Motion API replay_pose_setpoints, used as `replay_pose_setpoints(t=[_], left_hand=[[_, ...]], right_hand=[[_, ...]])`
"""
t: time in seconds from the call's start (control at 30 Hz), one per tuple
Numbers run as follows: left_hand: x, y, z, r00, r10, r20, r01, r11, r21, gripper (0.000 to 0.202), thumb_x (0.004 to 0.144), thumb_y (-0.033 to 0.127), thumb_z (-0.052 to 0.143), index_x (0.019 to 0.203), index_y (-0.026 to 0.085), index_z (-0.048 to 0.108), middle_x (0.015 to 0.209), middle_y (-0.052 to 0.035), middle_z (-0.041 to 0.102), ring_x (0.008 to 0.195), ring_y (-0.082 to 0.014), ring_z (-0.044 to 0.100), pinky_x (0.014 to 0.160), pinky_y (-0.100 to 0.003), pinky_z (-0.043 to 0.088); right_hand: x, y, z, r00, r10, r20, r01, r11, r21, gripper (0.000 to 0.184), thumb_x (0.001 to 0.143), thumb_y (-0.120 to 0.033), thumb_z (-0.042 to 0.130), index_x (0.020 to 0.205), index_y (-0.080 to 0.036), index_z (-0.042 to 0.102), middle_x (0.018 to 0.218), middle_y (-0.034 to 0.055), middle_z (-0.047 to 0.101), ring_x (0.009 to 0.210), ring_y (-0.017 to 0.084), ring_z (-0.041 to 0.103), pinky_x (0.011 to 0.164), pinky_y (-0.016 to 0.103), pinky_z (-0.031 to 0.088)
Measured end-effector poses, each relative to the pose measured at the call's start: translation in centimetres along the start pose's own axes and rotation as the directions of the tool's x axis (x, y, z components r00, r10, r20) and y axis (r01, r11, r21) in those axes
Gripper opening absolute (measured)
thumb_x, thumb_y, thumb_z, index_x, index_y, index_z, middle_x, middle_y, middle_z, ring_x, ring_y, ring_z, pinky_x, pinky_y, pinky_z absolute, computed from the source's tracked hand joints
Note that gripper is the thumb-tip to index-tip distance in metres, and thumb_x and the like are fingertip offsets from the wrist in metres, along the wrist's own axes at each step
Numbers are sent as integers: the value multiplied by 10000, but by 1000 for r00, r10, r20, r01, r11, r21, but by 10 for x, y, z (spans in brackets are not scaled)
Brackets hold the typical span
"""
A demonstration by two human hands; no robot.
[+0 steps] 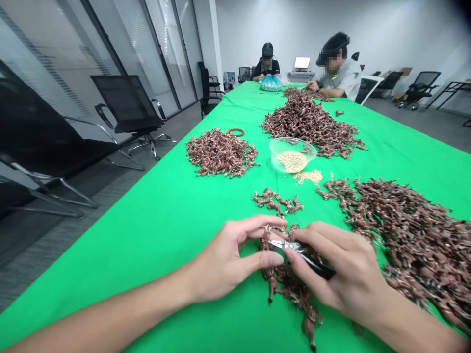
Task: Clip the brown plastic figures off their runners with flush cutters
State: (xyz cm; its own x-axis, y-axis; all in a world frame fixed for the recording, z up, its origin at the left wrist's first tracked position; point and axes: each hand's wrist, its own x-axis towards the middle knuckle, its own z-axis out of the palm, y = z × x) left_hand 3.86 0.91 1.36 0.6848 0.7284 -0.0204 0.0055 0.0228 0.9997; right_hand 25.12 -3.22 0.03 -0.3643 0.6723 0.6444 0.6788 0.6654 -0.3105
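Observation:
My right hand (344,260) is wrapped round a pair of small pliers (318,267) with dark handles and silver jaws pointing left. Between the thumb and fingers of my left hand (226,257) is a small brown animal figurine (264,245), partly hidden by the fingers. The plier jaws are at this figurine; I cannot tell whether they touch it. Under and in front of both hands lie several more brown figurines (311,321) on the green cloth (176,220). A short row of figurines (274,200) lies just beyond my fingertips.
A big figurine heap (415,230) spreads at the right, another (312,122) farther back, and a smaller one (221,154) left. A clear bowl (275,159) holds tiny beige pieces, with spilled bits (311,176) beside it. Two people sit at the far end near a blue bag (271,83).

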Motion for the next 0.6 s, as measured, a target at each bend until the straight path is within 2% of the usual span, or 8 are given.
replay_pose_setpoints(t=[0.17,0.27,0.37,0.6], left_hand=[[0,-1,-3,996,40,-73,-31,992,122,504,850,271,774,1323,221,608,1161,-27,737,1120,-212,651,1040,-330,456],[0,-1,-4,995,39,-97,-23,987,156,542,829,292,794,1336,225,615,1175,-33,742,1109,-223,659,1047,-347,457],[1,-1,-4,994,42,-101,-25,986,165,535,821,293,799,1325,228,633,1169,-39,750,1092,-234,674,1044,-361,465],[2,0,-3,994,25,-108,-12,992,123,551,807,249,808,1324,187,629,1153,-75,758,1082,-252,696,1018,-376,493]], right_hand=[[2,-1,2,995,104,-10,-101,986,132,79,891,-210,646,955,-167,664,772,21,691,610,101,606,551,234,442],[5,-2,1,987,158,30,-161,973,162,83,899,-230,634,911,-167,686,707,-3,683,548,88,584,514,228,417],[7,-4,0,974,212,83,-224,959,176,128,907,-268,624,875,-174,705,649,-26,659,504,79,551,496,231,394],[10,-6,-2,956,266,124,-285,940,187,157,899,-300,631,803,-192,692,602,-58,606,495,58,510,504,224,364]])
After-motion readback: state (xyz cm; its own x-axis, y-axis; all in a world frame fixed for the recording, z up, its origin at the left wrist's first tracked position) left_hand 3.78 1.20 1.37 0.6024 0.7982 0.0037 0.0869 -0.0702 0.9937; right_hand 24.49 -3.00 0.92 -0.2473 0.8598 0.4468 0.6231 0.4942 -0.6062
